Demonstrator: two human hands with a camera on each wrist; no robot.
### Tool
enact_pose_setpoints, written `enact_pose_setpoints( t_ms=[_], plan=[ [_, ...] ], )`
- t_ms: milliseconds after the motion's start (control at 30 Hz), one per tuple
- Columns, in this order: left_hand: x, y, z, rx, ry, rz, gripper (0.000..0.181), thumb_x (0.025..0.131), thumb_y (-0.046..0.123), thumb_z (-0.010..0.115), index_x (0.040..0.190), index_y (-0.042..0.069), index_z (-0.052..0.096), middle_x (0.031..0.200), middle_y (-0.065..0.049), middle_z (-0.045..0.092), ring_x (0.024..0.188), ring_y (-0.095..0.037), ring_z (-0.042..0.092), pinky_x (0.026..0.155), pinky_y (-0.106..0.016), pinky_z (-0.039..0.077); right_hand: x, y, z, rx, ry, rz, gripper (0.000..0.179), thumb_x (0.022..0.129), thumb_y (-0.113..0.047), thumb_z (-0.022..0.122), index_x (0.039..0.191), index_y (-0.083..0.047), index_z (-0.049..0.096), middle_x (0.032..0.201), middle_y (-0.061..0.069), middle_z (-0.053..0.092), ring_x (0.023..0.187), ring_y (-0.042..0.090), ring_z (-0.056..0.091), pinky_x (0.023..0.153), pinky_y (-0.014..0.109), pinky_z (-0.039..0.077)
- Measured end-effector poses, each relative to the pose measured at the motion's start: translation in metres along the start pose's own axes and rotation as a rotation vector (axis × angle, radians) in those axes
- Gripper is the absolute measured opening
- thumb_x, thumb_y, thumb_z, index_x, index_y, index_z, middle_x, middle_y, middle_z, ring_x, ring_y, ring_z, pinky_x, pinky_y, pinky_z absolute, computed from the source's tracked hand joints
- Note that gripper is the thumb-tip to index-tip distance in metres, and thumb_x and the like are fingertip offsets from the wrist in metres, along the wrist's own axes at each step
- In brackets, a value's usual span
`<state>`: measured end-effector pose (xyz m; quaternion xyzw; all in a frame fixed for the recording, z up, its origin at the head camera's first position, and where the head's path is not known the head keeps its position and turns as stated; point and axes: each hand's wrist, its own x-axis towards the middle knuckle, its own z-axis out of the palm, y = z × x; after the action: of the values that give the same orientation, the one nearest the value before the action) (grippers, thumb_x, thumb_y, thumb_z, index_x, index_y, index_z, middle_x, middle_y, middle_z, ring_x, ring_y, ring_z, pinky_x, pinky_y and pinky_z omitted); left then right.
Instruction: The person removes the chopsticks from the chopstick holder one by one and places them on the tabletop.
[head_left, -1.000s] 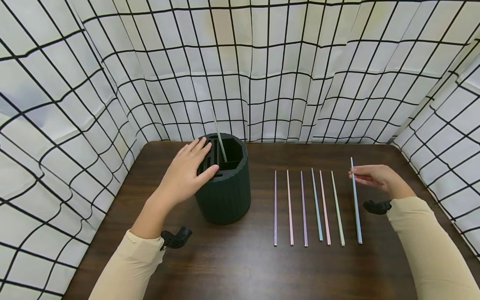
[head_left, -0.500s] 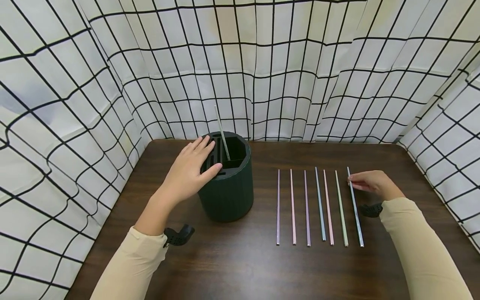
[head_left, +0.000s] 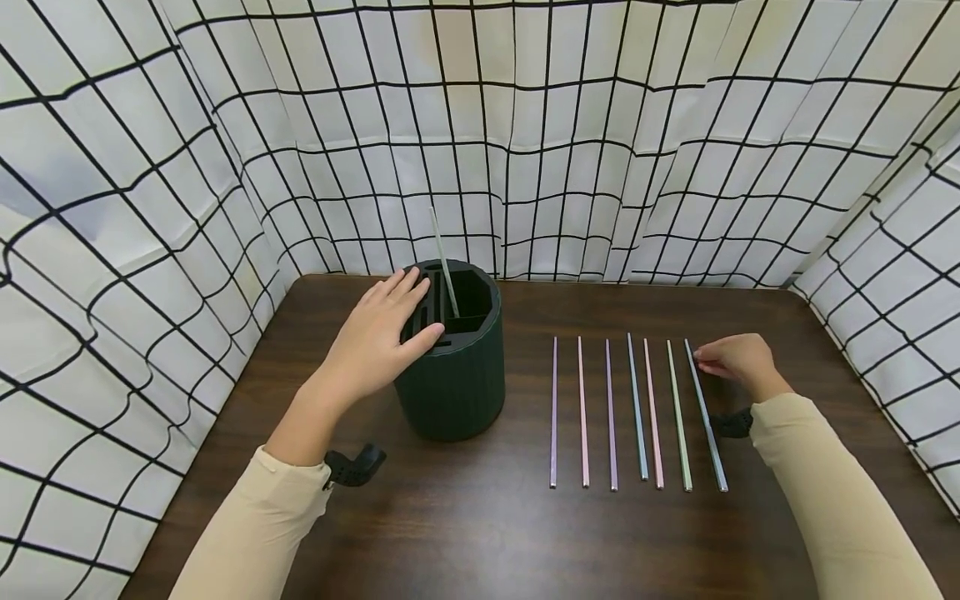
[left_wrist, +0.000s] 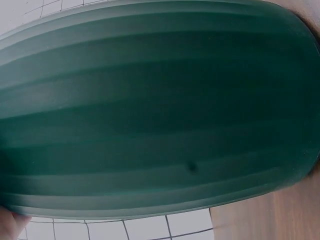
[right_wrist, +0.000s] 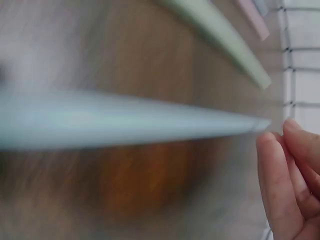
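My left hand (head_left: 378, 333) rests with spread fingers on the slotted top of a dark green ribbed utensil holder (head_left: 453, 396); its wall (left_wrist: 150, 110) fills the left wrist view. A pale chopstick (head_left: 444, 262) leans upright out of the holder's open compartment. My right hand (head_left: 738, 362) is at the far end of a light blue chopstick (head_left: 707, 417), which lies slanted on the table. In the right wrist view, thumb and fingertips (right_wrist: 270, 142) are right beside the chopstick's narrow tip, which is not between them.
Several more chopsticks lie in a row left of the blue one, among them a green chopstick (head_left: 678, 417), a pink chopstick (head_left: 653, 417) and a purple chopstick (head_left: 553, 417). A white curtain (head_left: 570, 167) with black grid lines surrounds the brown table (head_left: 480, 533).
My right hand has lowered the light blue chopstick beside the green one, its far end shifting left, and the fingers have come off it. The left hand stays on the holder.
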<state>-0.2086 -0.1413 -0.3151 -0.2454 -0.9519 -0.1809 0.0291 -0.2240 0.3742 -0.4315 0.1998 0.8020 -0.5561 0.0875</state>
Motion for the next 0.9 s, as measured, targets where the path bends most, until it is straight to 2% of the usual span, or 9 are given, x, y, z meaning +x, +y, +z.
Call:
enact_pose_setpoints(
  t_ms=[133,267,300,500,567,667,800,900],
  plan=[
    [0.002,0.001,-0.001,0.006,-0.007,0.007,0.074,0.101,0.053,0.043,0.159,0.01,0.025,0.167,-0.01,0.017,0.156,-0.033,0.011,0.126,-0.055,0.009,-0.008,-0.023,0.013,-0.067,0.087,-0.13,0.043,0.097,-0.016,0.065,0.123,0.017,0.061,0.069,-0.018,0.067,0.065,-0.005,0.068,0.07,0.02,0.061],
    [0.002,0.002,-0.001,0.006,-0.002,0.007,0.074,0.101,0.052,0.044,0.158,0.009,0.026,0.167,-0.011,0.017,0.156,-0.033,0.012,0.126,-0.055,0.01,-0.018,-0.058,0.033,-0.035,0.122,-0.246,0.053,0.095,-0.028,0.068,0.126,0.013,0.061,0.073,-0.023,0.066,0.072,-0.008,0.067,0.075,0.018,0.06],
    [0.002,0.002,-0.001,0.006,0.0,0.007,0.074,0.101,0.052,0.045,0.158,0.009,0.026,0.167,-0.011,0.017,0.156,-0.033,0.012,0.126,-0.055,0.01,-0.021,-0.067,0.039,-0.027,0.122,-0.266,0.053,0.094,-0.03,0.068,0.127,0.012,0.062,0.074,-0.024,0.066,0.073,-0.008,0.068,0.073,0.016,0.059],
    [-0.004,-0.001,0.003,0.006,0.007,-0.002,0.073,0.101,0.051,0.045,0.158,0.008,0.027,0.167,-0.013,0.019,0.155,-0.035,0.014,0.126,-0.056,0.011,-0.033,-0.113,0.082,0.087,0.036,-0.378,0.046,0.094,-0.024,0.069,0.124,0.01,0.064,0.086,-0.017,0.069,0.084,-0.004,0.07,0.081,0.016,0.058],
    [-0.007,-0.001,0.004,0.005,0.01,-0.004,0.073,0.101,0.05,0.045,0.158,0.008,0.028,0.166,-0.013,0.02,0.155,-0.035,0.014,0.126,-0.056,0.011,-0.038,-0.126,0.098,0.135,-0.006,-0.403,0.043,0.093,-0.021,0.07,0.121,0.012,0.065,0.09,-0.011,0.072,0.086,-0.002,0.07,0.087,0.02,0.058],
    [-0.007,-0.001,0.005,0.0,0.012,-0.003,0.073,0.101,0.051,0.045,0.158,0.009,0.028,0.167,-0.012,0.019,0.155,-0.034,0.014,0.126,-0.056,0.01,-0.047,-0.145,0.119,0.155,-0.066,-0.44,0.041,0.093,-0.02,0.071,0.121,0.01,0.067,0.107,0.007,0.075,0.091,0.003,0.072,0.089,0.023,0.058],
    [-0.003,0.0,0.003,0.008,0.01,0.006,0.073,0.101,0.052,0.044,0.158,0.009,0.027,0.167,-0.012,0.019,0.156,-0.033,0.013,0.127,-0.054,0.01,-0.059,-0.171,0.139,0.086,-0.075,-0.499,0.038,0.092,-0.024,0.072,0.123,-0.001,0.07,0.127,0.016,0.068,0.101,0.014,0.074,0.093,0.031,0.058],
    [0.0,0.001,0.001,0.019,0.006,0.018,0.074,0.102,0.052,0.043,0.158,0.009,0.026,0.167,-0.012,0.018,0.156,-0.032,0.013,0.127,-0.052,0.009,-0.067,-0.188,0.151,0.069,-0.071,-0.532,0.036,0.091,-0.024,0.073,0.122,-0.007,0.072,0.127,0.011,0.07,0.108,0.021,0.072,0.097,0.035,0.056]
  ],
)
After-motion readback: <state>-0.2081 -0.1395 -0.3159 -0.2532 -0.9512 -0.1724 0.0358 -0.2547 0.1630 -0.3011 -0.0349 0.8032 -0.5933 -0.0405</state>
